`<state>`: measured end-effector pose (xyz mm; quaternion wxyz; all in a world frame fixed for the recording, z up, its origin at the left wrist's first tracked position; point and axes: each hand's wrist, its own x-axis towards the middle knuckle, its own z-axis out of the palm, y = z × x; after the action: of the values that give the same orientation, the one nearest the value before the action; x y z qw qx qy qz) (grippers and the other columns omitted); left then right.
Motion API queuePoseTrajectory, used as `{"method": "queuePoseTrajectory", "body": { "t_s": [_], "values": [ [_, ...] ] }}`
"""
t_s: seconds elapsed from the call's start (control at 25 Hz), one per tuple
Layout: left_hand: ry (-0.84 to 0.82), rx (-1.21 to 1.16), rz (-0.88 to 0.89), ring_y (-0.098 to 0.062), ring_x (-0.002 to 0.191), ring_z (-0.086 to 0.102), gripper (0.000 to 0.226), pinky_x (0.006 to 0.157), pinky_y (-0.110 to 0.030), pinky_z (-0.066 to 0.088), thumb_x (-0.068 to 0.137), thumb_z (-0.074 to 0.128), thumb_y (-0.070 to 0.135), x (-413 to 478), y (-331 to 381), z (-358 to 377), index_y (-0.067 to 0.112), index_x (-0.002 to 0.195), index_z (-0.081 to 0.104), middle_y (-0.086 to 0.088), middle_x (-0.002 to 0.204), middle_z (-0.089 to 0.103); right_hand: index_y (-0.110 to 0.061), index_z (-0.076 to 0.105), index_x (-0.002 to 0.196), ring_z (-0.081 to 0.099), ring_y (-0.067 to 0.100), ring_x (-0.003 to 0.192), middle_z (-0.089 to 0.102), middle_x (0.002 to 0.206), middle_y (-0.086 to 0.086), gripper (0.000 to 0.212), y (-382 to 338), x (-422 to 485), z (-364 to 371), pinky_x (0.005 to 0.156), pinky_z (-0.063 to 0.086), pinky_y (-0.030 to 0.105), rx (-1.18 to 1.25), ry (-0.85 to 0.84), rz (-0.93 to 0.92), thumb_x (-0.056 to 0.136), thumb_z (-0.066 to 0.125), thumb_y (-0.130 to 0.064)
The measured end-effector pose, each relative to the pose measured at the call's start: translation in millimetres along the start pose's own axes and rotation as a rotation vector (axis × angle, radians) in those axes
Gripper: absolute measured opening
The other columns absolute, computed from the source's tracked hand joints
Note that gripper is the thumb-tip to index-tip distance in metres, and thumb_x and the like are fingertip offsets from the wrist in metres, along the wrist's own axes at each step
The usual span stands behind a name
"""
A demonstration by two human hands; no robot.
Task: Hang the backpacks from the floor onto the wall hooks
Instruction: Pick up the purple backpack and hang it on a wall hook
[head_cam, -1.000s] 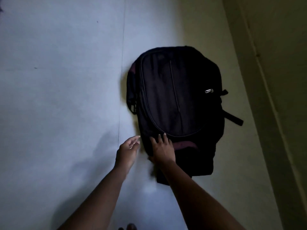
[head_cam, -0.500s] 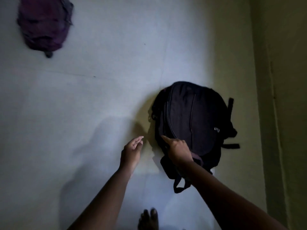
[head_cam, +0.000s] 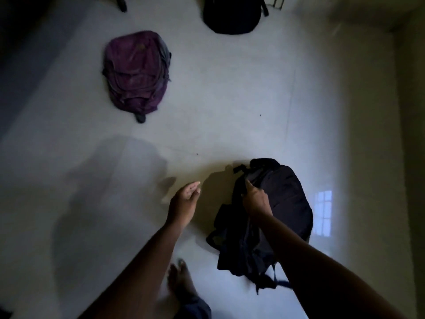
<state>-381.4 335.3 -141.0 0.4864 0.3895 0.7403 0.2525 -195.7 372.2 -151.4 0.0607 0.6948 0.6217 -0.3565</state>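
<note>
A black backpack (head_cam: 285,203) hangs just above the pale floor at lower right, its straps dangling below. My right hand (head_cam: 255,199) is shut on its top edge near the carry handle. To its left, my left hand (head_cam: 185,199) is open and holds nothing. A purple backpack (head_cam: 135,72) lies flat on the floor at upper left. Another black backpack (head_cam: 232,14) lies at the top edge, partly cut off. No wall hooks are in view.
A yellowish wall (head_cam: 409,157) runs down the right side. My bare foot (head_cam: 181,282) stands on the tiled floor (head_cam: 230,111) below my hands. A dark area fills the far left. A window's reflection (head_cam: 323,212) shines on the floor beside the held bag.
My right hand has closed on the black backpack's top and raised it off the floor. The view has tilted up, bringing the purple and the second black backpack into sight.
</note>
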Motion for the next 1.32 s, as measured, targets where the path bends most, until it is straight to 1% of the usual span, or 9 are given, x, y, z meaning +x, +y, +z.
{"method": "queuePoseTrajectory", "body": {
  "t_s": [0.24, 0.48, 0.72, 0.96, 1.0, 1.08, 1.16, 1.24, 1.32],
  "values": [
    [-0.001, 0.012, 0.003, -0.023, 0.122, 0.056, 0.033, 0.095, -0.022, 0.038, 0.093, 0.047, 0.009, 137, 42, -114, 0.004, 0.124, 0.056, -0.013, 0.13, 0.06, -0.01, 0.032, 0.143, 0.055, 0.041, 0.112, 0.061, 0.12, 0.028, 0.053, -127, 100, -14, 0.087, 0.043, 0.04, 0.055, 0.007, 0.03, 0.092, 0.047, -0.013],
    [-0.015, 0.31, 0.068, -0.025, 0.121, 0.055, 0.036, 0.098, -0.029, 0.041, 0.091, 0.052, 0.016, 268, 68, -203, 0.01, 0.127, 0.055, -0.012, 0.131, 0.059, -0.01, 0.035, 0.142, 0.056, 0.042, 0.112, 0.06, 0.12, 0.03, 0.052, -259, 229, -25, 0.086, 0.044, 0.04, 0.137, -0.005, 0.016, 0.092, 0.046, -0.011],
    [0.008, 0.729, 0.11, -0.029, 0.136, 0.034, 0.061, 0.11, -0.039, 0.033, 0.089, 0.053, 0.032, 470, 17, -264, 0.015, 0.144, 0.03, -0.011, 0.148, 0.037, -0.012, 0.026, 0.146, 0.056, 0.039, 0.111, 0.057, 0.122, 0.028, 0.056, -351, 377, 49, 0.086, 0.044, 0.039, 0.064, 0.018, -0.016, 0.093, 0.043, -0.01],
    [-0.224, 1.292, 0.377, -0.032, 0.14, 0.026, 0.076, 0.115, -0.041, 0.027, 0.084, 0.054, 0.022, 626, -89, -225, 0.015, 0.148, 0.014, -0.012, 0.157, 0.014, -0.014, 0.028, 0.145, 0.057, 0.041, 0.109, 0.061, 0.118, 0.026, 0.055, -364, 506, 161, 0.084, 0.043, 0.04, 0.093, 0.074, -0.025, 0.092, 0.044, -0.013],
    [-0.171, 1.366, 0.409, -0.032, 0.133, 0.037, 0.075, 0.108, -0.039, 0.037, 0.08, 0.056, 0.015, 640, -101, -217, 0.015, 0.147, 0.022, -0.012, 0.155, 0.022, -0.014, 0.029, 0.145, 0.057, 0.04, 0.109, 0.061, 0.118, 0.025, 0.054, -362, 517, 170, 0.085, 0.043, 0.041, 0.109, 0.086, -0.018, 0.093, 0.044, -0.014],
    [-0.094, 1.46, 0.481, -0.024, 0.094, 0.065, 0.054, 0.072, -0.03, 0.055, 0.071, 0.052, 0.01, 656, -109, -207, 0.02, 0.123, 0.058, -0.007, 0.128, 0.06, -0.015, 0.031, 0.144, 0.058, 0.039, 0.11, 0.062, 0.12, 0.024, 0.052, -360, 527, 179, 0.086, 0.043, 0.041, 0.127, 0.074, -0.008, 0.093, 0.043, -0.017],
    [-0.118, 1.487, 0.502, -0.016, 0.058, 0.065, 0.038, 0.044, -0.021, 0.048, 0.066, 0.04, 0.014, 662, -105, -202, 0.022, 0.085, 0.072, 0.001, 0.082, 0.072, -0.015, 0.032, 0.144, 0.057, 0.039, 0.111, 0.062, 0.121, 0.023, 0.052, -361, 528, 178, 0.086, 0.042, 0.041, 0.139, 0.077, 0.004, 0.094, 0.043, -0.019],
    [-0.14, 1.561, 0.482, -0.01, 0.051, 0.063, 0.033, 0.041, -0.018, 0.045, 0.064, 0.04, 0.016, 650, -87, -214, 0.02, 0.067, 0.073, 0.003, 0.061, 0.067, -0.016, 0.031, 0.144, 0.057, 0.039, 0.111, 0.062, 0.12, 0.024, 0.053, -370, 511, 168, 0.086, 0.042, 0.04, 0.167, 0.076, 0.045, 0.093, 0.043, -0.017],
    [-0.14, 1.546, 0.433, -0.011, 0.073, 0.068, 0.022, 0.06, -0.023, 0.052, 0.073, 0.052, 0.02, 625, -47, -236, 0.022, 0.082, 0.072, 0.003, 0.079, 0.071, -0.019, 0.032, 0.145, 0.057, 0.039, 0.11, 0.062, 0.12, 0.024, 0.054, -385, 482, 150, 0.087, 0.042, 0.039, 0.227, 0.074, 0.087, 0.092, 0.043, -0.014]
  ]
}}
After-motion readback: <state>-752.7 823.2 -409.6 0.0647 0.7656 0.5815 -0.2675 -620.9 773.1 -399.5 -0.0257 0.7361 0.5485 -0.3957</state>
